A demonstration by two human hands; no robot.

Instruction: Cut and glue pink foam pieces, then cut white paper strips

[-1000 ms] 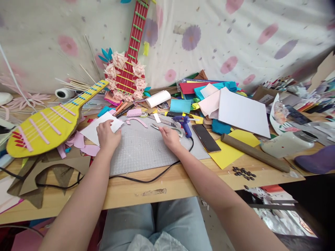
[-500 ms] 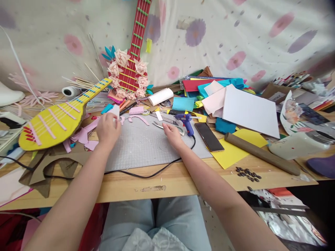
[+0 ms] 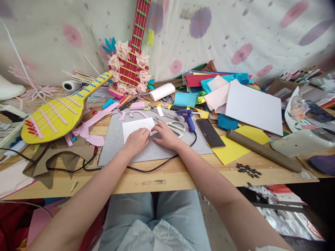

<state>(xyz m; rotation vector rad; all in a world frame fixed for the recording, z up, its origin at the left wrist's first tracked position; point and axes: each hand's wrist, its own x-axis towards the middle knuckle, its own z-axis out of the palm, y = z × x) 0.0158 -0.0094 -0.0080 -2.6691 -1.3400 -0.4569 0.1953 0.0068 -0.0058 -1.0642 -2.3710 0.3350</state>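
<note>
A sheet of white paper (image 3: 136, 127) lies on the grey cutting mat (image 3: 115, 146). My left hand (image 3: 137, 141) is closed over the lower right part of the sheet, its fingers bent and partly hidden. My right hand (image 3: 166, 136) rests just right of it, thumb and fingers apart, fingertips at the paper's right edge. Scissors with pale handles (image 3: 178, 128) lie beyond my right hand, partly covered by it. A blue glue gun (image 3: 188, 120) stands to their right, with its black cord running across the mat.
Left lies a yellow paper lute (image 3: 53, 120) with pink strips; behind stands a red one (image 3: 131, 71) with paper flowers. A phone (image 3: 210, 133), a brown tube (image 3: 263, 150), yellow paper (image 3: 235, 148) and small dark beads (image 3: 248, 170) are at right. Pink scraps (image 3: 86, 129) lie left.
My left hand has moved right and down with the white paper, which now lies flat on the mat. My right hand has shifted left beside it, off the scissors' handles.
</note>
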